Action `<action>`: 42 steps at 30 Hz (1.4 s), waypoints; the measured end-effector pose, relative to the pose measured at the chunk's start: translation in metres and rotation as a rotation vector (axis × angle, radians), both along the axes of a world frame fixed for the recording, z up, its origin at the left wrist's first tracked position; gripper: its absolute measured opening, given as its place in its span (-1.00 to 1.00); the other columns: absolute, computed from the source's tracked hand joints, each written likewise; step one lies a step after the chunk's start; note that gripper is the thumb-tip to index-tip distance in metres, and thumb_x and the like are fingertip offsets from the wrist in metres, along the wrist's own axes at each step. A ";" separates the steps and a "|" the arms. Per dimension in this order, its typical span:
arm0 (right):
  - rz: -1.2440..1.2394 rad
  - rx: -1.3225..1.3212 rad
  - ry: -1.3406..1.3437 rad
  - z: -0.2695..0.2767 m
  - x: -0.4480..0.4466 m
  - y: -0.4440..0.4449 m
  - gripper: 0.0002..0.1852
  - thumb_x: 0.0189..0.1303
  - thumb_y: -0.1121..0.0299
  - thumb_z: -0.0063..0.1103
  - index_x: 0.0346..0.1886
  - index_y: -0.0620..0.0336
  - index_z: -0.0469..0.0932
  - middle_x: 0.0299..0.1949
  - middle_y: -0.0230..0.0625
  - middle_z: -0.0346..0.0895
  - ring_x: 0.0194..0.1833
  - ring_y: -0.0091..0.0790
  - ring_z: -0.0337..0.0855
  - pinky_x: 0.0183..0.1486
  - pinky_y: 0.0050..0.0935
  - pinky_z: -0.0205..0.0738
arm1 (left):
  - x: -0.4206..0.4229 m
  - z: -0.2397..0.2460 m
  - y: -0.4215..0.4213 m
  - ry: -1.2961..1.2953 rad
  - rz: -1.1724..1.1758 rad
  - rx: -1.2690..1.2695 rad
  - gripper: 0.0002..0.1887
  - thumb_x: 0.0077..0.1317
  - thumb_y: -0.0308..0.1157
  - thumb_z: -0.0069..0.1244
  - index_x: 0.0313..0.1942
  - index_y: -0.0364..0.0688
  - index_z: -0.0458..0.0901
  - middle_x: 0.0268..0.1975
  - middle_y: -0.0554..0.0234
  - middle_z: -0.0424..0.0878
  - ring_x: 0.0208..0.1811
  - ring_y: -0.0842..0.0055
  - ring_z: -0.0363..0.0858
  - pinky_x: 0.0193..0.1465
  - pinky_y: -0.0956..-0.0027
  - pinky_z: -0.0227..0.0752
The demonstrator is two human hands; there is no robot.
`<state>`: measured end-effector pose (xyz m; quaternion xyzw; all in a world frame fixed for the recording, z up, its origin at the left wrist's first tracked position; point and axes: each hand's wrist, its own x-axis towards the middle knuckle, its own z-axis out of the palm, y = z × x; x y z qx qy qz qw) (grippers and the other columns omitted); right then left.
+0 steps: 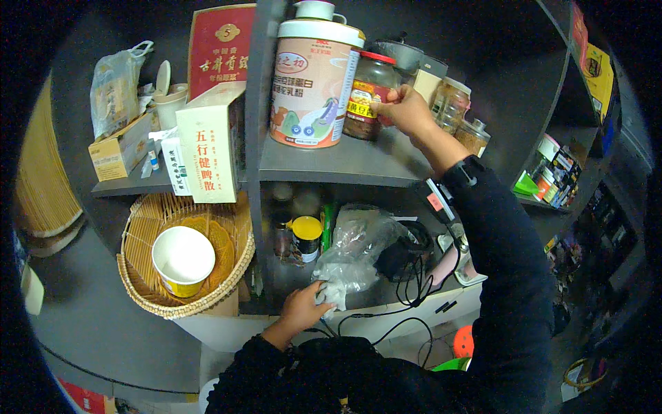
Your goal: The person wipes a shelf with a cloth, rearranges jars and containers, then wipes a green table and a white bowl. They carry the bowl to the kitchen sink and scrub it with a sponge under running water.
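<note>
My right hand [411, 109] reaches up to the shelf [331, 164] and grips the side of a glass jar [368, 75] with a red lid and a yellow-and-red label. The jar's base is at the shelf surface, and a large pink milk powder tin [315, 67] stands close on its left. Low down, my left hand [300, 313] pinches a crumpled white tissue or cloth [335, 295]. The tissue lies in front of a clear plastic bag [359, 238] on the lower shelf.
More glass jars [450, 103] and a lidded pot [398, 54] stand behind my right hand. Boxes [214, 145] fill the left shelf. Below are a wicker basket [135, 290] holding a paper tub [181, 259], a yellow-lidded jar [306, 233] and black cables [414, 290].
</note>
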<state>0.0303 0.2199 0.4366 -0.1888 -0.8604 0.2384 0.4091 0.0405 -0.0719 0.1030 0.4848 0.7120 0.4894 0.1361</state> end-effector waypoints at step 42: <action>0.425 0.396 -0.163 -0.141 0.187 -0.156 -0.25 -0.03 0.22 0.42 0.29 0.11 0.35 0.23 0.06 0.33 0.16 0.06 0.46 0.13 -0.21 0.44 | 0.038 0.133 0.037 -0.599 -0.108 0.602 -0.57 0.18 -0.53 0.15 0.04 -0.36 0.39 -0.05 0.15 0.62 -0.03 0.47 0.61 0.04 0.40 0.45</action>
